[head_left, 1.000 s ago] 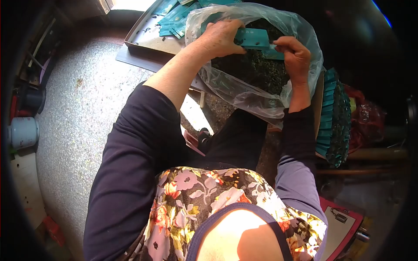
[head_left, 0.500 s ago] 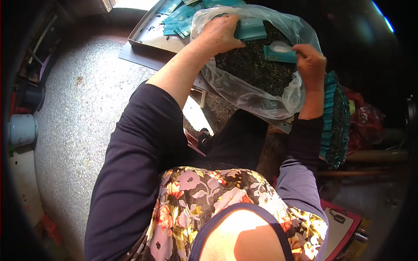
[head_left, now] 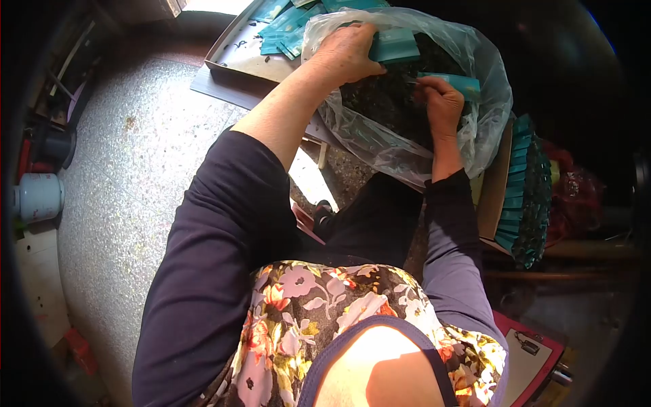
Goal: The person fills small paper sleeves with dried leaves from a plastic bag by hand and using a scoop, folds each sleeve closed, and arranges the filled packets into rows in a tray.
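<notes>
A large clear plastic bag (head_left: 393, 157) lies open, with dark loose leafy material (head_left: 383, 105) inside. At the bag's upper left, my left hand (head_left: 347, 55) has its thumb and fingers round the near end of a teal packet (head_left: 395, 46). Over the leafy material, my right hand (head_left: 442, 102) is closed in a pinch, beside a second teal packet (head_left: 462, 86) that lies just behind its fingers. Something small shows at the right fingertips, too small to name.
A shallow tray (head_left: 234, 60) with several teal packets (head_left: 288, 30) stands at the upper left. Right of the bag, a cardboard box (head_left: 497, 186) holds a row of teal packets (head_left: 515, 197). A pink-edged clipboard (head_left: 525, 359) lies at the lower right.
My right hand has moved left across the bag, from the right end of the second packet to its left side. That packet now sits farther right. My left hand has barely moved.
</notes>
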Demonstrator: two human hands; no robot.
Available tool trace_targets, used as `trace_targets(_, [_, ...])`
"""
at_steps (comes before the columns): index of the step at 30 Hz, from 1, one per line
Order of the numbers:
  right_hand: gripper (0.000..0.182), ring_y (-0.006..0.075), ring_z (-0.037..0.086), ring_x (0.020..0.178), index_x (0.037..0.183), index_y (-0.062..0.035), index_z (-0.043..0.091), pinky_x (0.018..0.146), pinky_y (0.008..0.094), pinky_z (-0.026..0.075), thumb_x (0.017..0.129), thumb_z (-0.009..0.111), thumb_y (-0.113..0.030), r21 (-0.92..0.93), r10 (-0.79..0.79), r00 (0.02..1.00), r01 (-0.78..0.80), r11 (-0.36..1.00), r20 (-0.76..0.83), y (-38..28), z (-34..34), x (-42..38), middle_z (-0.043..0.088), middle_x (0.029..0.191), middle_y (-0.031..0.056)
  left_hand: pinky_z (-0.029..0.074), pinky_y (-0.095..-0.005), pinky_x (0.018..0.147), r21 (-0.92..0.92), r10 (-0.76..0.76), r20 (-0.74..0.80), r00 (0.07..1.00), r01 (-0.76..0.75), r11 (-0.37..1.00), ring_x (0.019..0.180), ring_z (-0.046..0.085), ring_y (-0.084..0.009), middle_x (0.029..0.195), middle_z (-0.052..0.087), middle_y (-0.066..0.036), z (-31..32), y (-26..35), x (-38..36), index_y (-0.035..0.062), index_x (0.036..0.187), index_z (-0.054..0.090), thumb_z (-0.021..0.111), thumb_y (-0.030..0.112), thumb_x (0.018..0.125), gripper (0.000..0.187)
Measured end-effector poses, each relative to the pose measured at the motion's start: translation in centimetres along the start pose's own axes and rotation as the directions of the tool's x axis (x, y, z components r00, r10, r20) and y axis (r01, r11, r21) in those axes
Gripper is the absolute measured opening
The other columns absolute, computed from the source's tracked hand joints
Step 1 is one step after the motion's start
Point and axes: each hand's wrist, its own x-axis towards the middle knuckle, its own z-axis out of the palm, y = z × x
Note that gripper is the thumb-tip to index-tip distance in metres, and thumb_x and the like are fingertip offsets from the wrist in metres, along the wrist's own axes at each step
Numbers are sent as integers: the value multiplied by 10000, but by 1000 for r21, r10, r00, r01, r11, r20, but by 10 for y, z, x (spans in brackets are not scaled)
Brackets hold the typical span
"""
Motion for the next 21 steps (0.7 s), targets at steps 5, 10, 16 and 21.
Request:
trace_targets(5, [191, 123, 639, 646, 857, 3, 704, 602, 224, 519, 795, 539, 79, 167, -26, 997, 39, 985, -79, -7, -18, -4, 671, 762, 54, 457, -411, 932, 19, -24, 15, 1000, 24, 1000, 1079, 573, -334, 1143, 592, -183, -3, 2, -2, 63, 1246, 497, 808, 358, 650, 734])
trace_targets(10, [176, 118, 637, 652, 859, 7, 698, 606, 226, 518, 809, 546, 80, 35, -90, 983, 97, 995, -162, -24, -40, -3, 669, 785, 58, 458, -408, 932, 20, -16, 26, 1000, 16, 1000, 1072, 578, -333, 1140, 593, -186, -2, 1, -2, 67, 1246, 499, 808, 349, 655, 724])
trace_targets(16, [187, 139, 645, 686, 868, 18, 690, 673, 250, 531, 814, 525, 88, 54, -150, 970, 163, 985, -193, -40, -48, 11, 683, 811, 81, 455, -415, 932, -1, 18, 66, 998, -18, 1000, 1080, 569, -346, 1150, 586, -186, -2, 1, -3, 67, 1245, 494, 812, 321, 636, 732])
trace_targets(21, [194, 127, 644, 701, 848, 2, 687, 680, 237, 520, 816, 520, 95, -36, -220, 975, 219, 975, -12, -48, -40, 21, 679, 802, 64, 451, -421, 935, -3, 42, 75, 996, -42, 999, 1088, 559, -360, 1157, 580, -194, -4, 2, -4, 63, 1242, 492, 809, 310, 638, 726])
